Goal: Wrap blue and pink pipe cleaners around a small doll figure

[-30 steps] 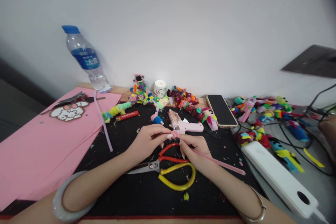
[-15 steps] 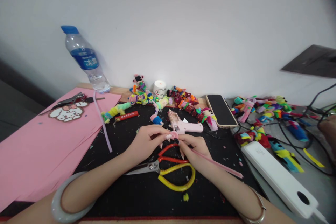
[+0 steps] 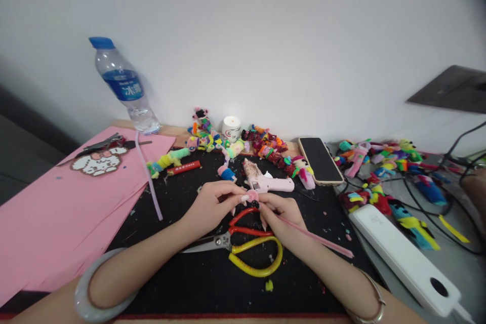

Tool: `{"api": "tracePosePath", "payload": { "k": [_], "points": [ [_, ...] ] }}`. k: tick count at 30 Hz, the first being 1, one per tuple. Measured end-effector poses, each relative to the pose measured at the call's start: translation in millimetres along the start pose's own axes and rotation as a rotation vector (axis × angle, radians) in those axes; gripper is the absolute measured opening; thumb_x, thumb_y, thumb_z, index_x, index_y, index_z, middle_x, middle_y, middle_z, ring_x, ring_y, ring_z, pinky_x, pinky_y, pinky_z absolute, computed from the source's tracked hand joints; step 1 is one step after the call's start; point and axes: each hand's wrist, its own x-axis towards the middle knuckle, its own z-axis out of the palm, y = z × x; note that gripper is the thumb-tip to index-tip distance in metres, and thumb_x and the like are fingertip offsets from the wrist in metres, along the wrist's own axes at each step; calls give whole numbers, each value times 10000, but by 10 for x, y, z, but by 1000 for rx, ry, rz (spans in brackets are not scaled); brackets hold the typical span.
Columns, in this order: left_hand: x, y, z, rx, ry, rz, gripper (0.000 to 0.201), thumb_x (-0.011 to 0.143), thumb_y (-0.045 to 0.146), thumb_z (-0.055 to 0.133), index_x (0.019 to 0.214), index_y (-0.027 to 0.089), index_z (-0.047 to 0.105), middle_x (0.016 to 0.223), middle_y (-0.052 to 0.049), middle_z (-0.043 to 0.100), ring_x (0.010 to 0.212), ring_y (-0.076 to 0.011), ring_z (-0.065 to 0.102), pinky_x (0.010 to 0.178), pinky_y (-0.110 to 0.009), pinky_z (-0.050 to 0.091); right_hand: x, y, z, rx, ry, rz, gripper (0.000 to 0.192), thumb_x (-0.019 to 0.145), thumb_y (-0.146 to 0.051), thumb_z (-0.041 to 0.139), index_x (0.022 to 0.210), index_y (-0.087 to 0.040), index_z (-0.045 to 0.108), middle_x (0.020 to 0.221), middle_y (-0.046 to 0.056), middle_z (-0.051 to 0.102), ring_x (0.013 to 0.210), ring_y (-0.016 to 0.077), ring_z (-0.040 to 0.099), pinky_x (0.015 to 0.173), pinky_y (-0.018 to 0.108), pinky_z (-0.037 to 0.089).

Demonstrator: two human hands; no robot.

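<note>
My left hand (image 3: 213, 203) and my right hand (image 3: 283, 212) meet over the black mat (image 3: 197, 283). Between their fingertips is a small pink coil (image 3: 253, 195) of fuzzy pipe cleaner. Its long pink tail (image 3: 322, 239) runs under my right hand and out to the right. Just below the hands lie scissors (image 3: 243, 244) with one red and one yellow handle loop. A pink glue gun (image 3: 270, 184) lies just beyond the fingers.
Pink paper sheets (image 3: 56, 212) cover the left, with a white pixel figure (image 3: 96, 161) and a loose pipe cleaner (image 3: 149, 182). A water bottle (image 3: 123, 86), a phone (image 3: 320, 160), several colourful pipe-cleaner figures (image 3: 266, 147), a white power strip (image 3: 402, 258) and cables sit around.
</note>
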Motion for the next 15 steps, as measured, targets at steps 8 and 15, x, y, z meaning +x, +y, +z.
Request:
{"api": "tracePosePath", "payload": {
  "k": [8, 15],
  "points": [
    [2, 6, 1, -19, -6, -14, 215, 807, 325, 566, 784, 160, 702, 751, -31, 669, 541, -93, 491, 536, -204, 394, 3, -16, 3, 17, -3, -18, 277, 864, -282, 466, 957, -143, 686, 434, -41, 515, 386, 69, 452, 452, 164, 387],
    [-1, 41, 6, -11, -25, -30, 196, 814, 280, 557, 721, 143, 663, 689, -10, 630, 538, -87, 488, 552, -203, 392, 4, -36, -5, 23, -15, -26, 269, 861, -267, 468, 929, -135, 692, 431, -38, 516, 381, 66, 446, 446, 161, 382]
  ]
}}
